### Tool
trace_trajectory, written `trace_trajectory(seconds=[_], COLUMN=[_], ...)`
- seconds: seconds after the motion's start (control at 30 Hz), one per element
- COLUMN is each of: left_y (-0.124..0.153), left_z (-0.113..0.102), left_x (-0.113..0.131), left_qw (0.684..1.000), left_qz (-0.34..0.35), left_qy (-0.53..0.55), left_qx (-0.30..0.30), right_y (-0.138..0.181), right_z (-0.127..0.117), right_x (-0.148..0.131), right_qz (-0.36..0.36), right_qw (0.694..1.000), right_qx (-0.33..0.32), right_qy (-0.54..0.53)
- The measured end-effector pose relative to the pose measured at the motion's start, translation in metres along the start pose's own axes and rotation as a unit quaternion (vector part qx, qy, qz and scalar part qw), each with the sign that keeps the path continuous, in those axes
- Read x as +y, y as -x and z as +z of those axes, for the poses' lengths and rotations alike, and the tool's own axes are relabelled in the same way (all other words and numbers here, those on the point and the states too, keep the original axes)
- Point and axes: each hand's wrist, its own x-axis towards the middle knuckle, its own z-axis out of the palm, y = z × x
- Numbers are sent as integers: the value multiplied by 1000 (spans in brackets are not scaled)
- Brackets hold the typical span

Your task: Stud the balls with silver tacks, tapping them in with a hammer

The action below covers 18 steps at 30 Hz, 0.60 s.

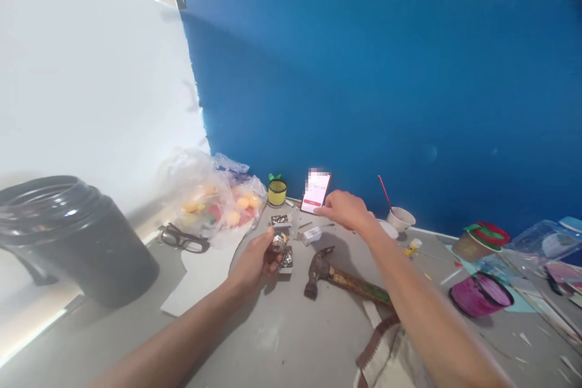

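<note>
In my left hand is a shiny round metal knob, with the fingers and thumb closed about it. My right hand is curled at the lower right corner of a phone, its fingertips on the phone's edge. The phone's screen is lit and it leans against the blue board. Just past my left hand sits a small open box of dark metal pieces; a second such box is beside the knob. A small white box lies between my hands.
A claw hammer lies under my right forearm. To the left are a large dark jar, glasses and a plastic bag. A yellow pot, a white cup and a magenta basket stand around. The blue board rises behind.
</note>
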Motion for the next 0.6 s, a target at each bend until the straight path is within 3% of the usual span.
trace_trajectory(seconds=[0.07, 0.13, 0.23, 0.37, 0.6], left_y=[1, 1, 1, 0, -4], left_z=[0, 0, 1, 1, -5], left_x=[-1, -3, -3, 0, 2], left_qw=[1000, 1000, 1000, 999, 995], left_qz=[-1, -4, -1, 30, 47], left_qy=[0, 3, 12, 28, 91], left_qx=[-7, -11, -8, 12, -11], right_y=[33, 61, 85, 92, 97], right_z=[-2, -1, 13, 45, 81], right_x=[-17, -30, -31, -9, 8], right_qz=[-50, -79, -72, 0, -21], right_qw=[998, 996, 996, 996, 997], right_qx=[-36, -31, -45, -51, -75], right_qy=[11, 4, 24, 74, 30])
